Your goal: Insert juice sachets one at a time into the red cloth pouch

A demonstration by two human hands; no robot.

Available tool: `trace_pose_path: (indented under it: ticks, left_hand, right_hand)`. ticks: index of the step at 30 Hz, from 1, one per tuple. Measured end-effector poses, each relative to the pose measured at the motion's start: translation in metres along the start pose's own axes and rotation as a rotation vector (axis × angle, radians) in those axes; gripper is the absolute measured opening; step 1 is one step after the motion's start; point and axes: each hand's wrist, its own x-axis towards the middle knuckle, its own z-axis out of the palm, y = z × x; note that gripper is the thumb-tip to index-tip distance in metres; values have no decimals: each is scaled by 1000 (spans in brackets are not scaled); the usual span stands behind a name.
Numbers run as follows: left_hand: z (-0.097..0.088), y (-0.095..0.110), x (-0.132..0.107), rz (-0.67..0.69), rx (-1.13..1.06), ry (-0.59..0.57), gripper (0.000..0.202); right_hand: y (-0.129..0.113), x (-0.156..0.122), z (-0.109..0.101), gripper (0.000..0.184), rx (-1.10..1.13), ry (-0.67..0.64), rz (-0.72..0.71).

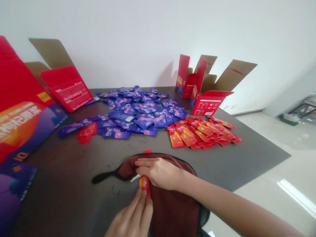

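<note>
A red and orange sachet (144, 184) is pinched under the fingertips of my left hand (133, 215), its lower part hidden by them. My right hand (160, 172) lies over a brown cloth (172, 207) with black edging, fingers together and gripping a fold of it just above the sachet. The thumb is hidden. From the cloth's left end a black loop (105, 177) reaches across the dark tabletop (74, 184). A small red piece (147, 151) peeks out behind the cloth's far edge.
Many purple sachets (145, 120) are heaped at the middle back, with some red ones (87, 131) at their left. Another pile of red and orange sachets (202, 131) lies right. Open cartons stand at left (67, 87) and right (208, 102). A white wall (123, 42) closes the back.
</note>
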Motion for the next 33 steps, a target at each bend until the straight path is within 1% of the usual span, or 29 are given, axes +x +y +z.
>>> trace_pose_path:
  ticks: [4, 6, 8, 9, 11, 13, 14, 15, 17, 19, 20, 22, 25, 27, 30, 33]
  left_hand:
    - [1, 0, 4, -29, -17, 14, 42]
    - [-1, 1, 5, -12, -5, -16, 41]
    - [-2, 2, 5, -13, 8, -57, 40]
    - [-2, 2, 5, -20, 8, -77, 40]
    - [-2, 2, 3, -43, -6, -124, 40]
    - [0, 3, 1, -52, -17, -128, 40]
    - [1, 3, 0, -44, -14, -128, 39]
    - [2, 3, -2, -39, -2, -129, 39]
    - [3, 4, -3, -26, 25, -146, 40]
    - [2, 5, -2, -28, 37, -164, 41]
    - [2, 5, -2, -30, 41, -149, 42]
    - [1, 5, 1, -27, 39, -86, 43]
    - [0, 4, 3, -17, 7, -14, 43]
    - [1, 3, 4, -30, -22, -3, 42]
    - [2, 2, 5, -69, -44, 2, 43]
    - [1, 2, 7, -67, -37, 2, 46]
  right_hand:
    - [25, 19, 3, 21, 39, 27, 69]
    - [37, 27, 1, 19, 43, 46, 129]
    - [41, 30, -7, 21, 37, 79, 195]
    - [39, 29, -13, 23, 35, 111, 223]
    - [27, 19, -27, 25, 53, 224, 264]
    - [5, 2, -38, 27, 97, 337, 265]
    - [-7, -8, -41, 27, 114, 351, 248]
    - [-18, -17, -42, 29, 123, 315, 216]
    - [-35, -30, -35, 30, 102, 162, 141]
    - [-41, -34, -23, 29, 69, 23, 73]
    - [-40, -33, -17, 29, 57, -12, 49]
    - [-33, -27, -8, 27, 45, -29, 29]
    - [-17, -14, -4, 25, 41, -26, 23]
    - [-5, -5, -3, 25, 34, -22, 24]
    - [15, 9, 0, 24, 35, 20, 34]
    - [34, 24, 3, 24, 74, 59, 87]
